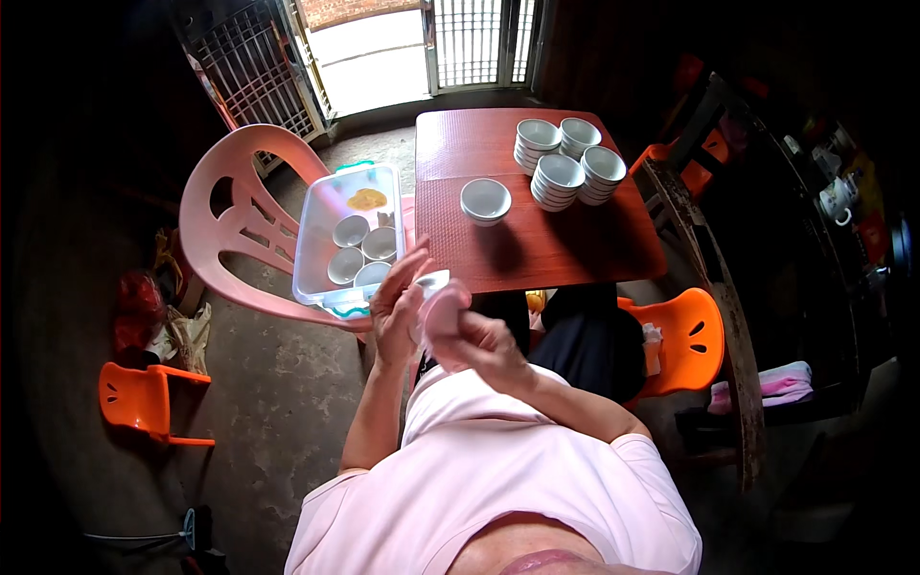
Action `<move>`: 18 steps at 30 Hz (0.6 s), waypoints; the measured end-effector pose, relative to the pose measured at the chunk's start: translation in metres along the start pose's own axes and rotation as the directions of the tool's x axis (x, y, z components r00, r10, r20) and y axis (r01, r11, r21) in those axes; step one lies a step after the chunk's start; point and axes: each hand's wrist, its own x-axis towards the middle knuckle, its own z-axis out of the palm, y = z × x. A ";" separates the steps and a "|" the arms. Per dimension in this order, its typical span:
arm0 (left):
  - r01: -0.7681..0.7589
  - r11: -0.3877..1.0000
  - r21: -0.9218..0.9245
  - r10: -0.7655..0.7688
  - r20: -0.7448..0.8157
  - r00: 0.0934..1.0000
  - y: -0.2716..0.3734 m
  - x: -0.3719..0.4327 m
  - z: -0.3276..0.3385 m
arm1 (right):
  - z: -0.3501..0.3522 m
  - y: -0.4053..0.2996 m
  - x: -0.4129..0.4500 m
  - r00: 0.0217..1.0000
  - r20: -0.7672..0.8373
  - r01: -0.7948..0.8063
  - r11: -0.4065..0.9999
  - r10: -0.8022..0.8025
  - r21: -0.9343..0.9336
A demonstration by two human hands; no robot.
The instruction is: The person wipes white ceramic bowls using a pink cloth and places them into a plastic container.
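My left hand [395,316] holds a white bowl [433,282], mostly hidden behind the fingers and a cloth. In my right hand [496,352] is a pink cloth [443,323], bunched against the bowl; it is somewhat blurred. Beyond my hands, a short stack of white bowls [486,201] stands on the red-brown table [445,158], and several taller stacks [558,180] stand close together to its right. Left of the table, a clear plastic bin [309,251] with green handles contains several white bowls [351,231] and a yellow item [367,199].
The bin rests on a pink plastic armchair [198,194]. An orange plastic stool [136,402] lies tipped on the floor at left; an orange seat [701,345] is beside me at right. A worn wooden beam [733,359] runs past it. Plastic bags [190,334] lie at left.
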 end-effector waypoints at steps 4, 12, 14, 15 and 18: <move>0.175 0.976 -0.133 -0.173 0.026 0.985 0.012 -0.001 -0.008 | -0.004 0.022 0.010 0.782 0.407 0.600 0.397 -0.471 -0.694; 0.635 0.642 -0.430 -0.646 0.144 0.750 0.009 0.002 -0.012 | -0.012 0.022 0.004 0.797 0.506 0.593 0.266 -0.329 -0.760; 0.633 0.639 -0.437 -0.653 0.128 0.747 -0.003 -0.003 -0.012 | -0.020 0.026 0.008 0.822 0.500 0.561 0.233 -0.272 -0.795; 0.628 0.636 -0.449 -0.654 0.117 0.747 -0.008 -0.004 -0.012 | -0.025 0.026 0.012 0.844 0.494 0.531 0.188 -0.210 -0.826; 0.546 0.781 -0.302 -0.568 0.017 0.823 -0.013 -0.004 -0.013 | -0.027 0.026 0.007 0.858 0.468 0.506 0.189 -0.214 -0.842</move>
